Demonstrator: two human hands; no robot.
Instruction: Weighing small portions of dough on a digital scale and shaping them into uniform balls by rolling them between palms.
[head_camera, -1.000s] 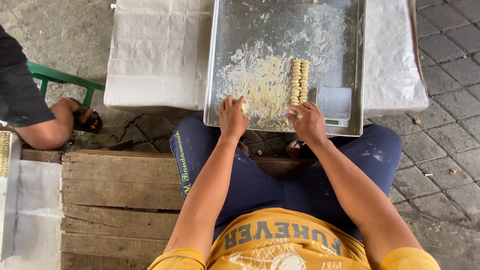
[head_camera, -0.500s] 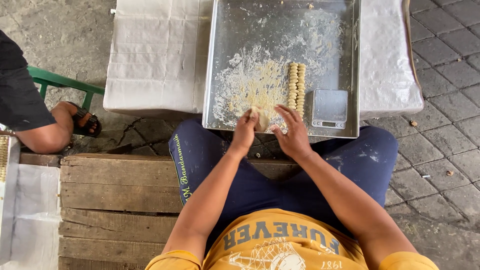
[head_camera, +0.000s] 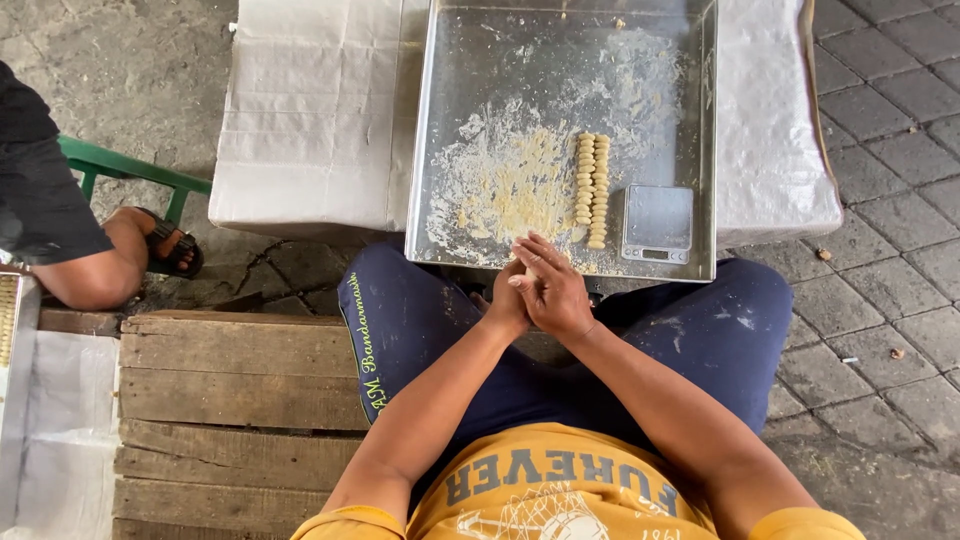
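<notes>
Our left hand (head_camera: 508, 300) and right hand (head_camera: 550, 290) press palm to palm over the tray (head_camera: 440, 150) edge, seemingly rolling dough; whether any sits between them we cannot tell. Loose dough (head_camera: 510, 190) lies beside the rows (head_camera: 592, 190) and scale (head_camera: 657, 222). A covered table (head_camera: 310, 110) stands on paving.

Below you the floor (head_camera: 880, 330) is grey paving in small blocks on the right, and rough, cracked concrete (head_camera: 130, 90) on the left. A wooden pallet (head_camera: 220, 400) of weathered planks lies at your left, next to a white-covered block (head_camera: 310, 120) serving as a counter. A green metal frame (head_camera: 130, 170) stands farther left. You have even, shadowless daylight.
</notes>
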